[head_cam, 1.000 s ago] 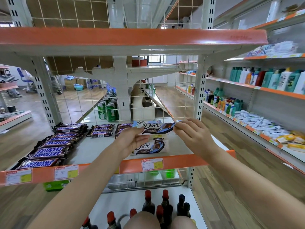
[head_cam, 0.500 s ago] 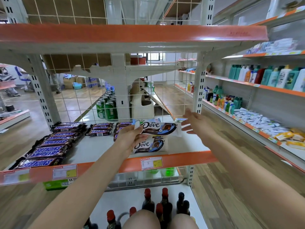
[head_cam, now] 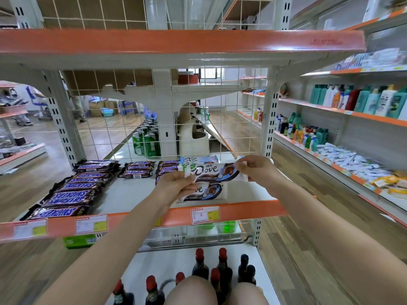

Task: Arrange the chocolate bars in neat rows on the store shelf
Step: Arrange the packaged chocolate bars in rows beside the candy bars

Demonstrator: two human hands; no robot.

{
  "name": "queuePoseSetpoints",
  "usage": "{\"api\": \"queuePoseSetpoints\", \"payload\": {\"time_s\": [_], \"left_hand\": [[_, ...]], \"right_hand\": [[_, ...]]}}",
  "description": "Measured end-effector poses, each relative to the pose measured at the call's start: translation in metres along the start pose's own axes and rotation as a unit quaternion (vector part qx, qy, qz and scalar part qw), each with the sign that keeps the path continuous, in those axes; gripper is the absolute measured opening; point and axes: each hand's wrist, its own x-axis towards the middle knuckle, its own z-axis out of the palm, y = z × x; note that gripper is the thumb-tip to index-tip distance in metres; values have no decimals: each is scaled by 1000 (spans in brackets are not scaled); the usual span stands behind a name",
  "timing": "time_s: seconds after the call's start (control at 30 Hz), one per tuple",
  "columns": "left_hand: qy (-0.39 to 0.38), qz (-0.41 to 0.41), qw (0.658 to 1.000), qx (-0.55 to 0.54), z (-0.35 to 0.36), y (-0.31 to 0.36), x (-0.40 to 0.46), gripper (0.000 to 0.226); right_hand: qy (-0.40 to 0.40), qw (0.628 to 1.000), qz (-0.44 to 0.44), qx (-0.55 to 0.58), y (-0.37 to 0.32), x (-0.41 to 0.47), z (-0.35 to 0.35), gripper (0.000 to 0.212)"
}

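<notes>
I hold the Dove bar (head_cam: 211,172) level above the shelf (head_cam: 136,194), my left hand (head_cam: 176,183) pinching its left end, my right hand (head_cam: 256,170) pinching the right; it hovers between the front Dove bar (head_cam: 204,192) and the back one (head_cam: 198,160); I judge it best lowered flat, edges parallel to both, clear of the Snickers bars (head_cam: 165,168).

head-worn, looking forward-down, shelf (head_cam: 141,219) close

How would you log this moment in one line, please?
left hand pinches Dove bar | right hand pinches it | above shelf
</notes>
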Motion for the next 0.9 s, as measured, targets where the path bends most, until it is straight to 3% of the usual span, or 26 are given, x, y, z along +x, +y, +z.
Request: {"api": "queuePoseSetpoints", "payload": {"time_s": [0.27, 0.4, 0.5, 0.6, 0.73, 0.9], "left_hand": [[23, 17, 998, 55, -3, 2, -3, 11], [30, 13, 996, 78, -9, 0, -2, 28], [33, 3, 996, 86, -14, -3, -2, 17], [45, -6, 996, 75, -20, -6, -4, 11], [54, 8, 977, 206, -33, -15, 1, 23], [72, 43, 911, 403, -42, -27, 8, 25]], "right_hand": [[6, 1000, -9, -20, 1, 0, 5, 13], [-14, 997, 62, 37, 5, 4, 8, 25], [-57, 987, 119, 88, 9, 2, 14, 24], [-74, 986, 110, 98, 14, -1, 22, 17], [-44, 994, 99, 26, 23, 2, 37, 15], [-17, 994, 23, -102, 41, 8, 52, 21]]}}
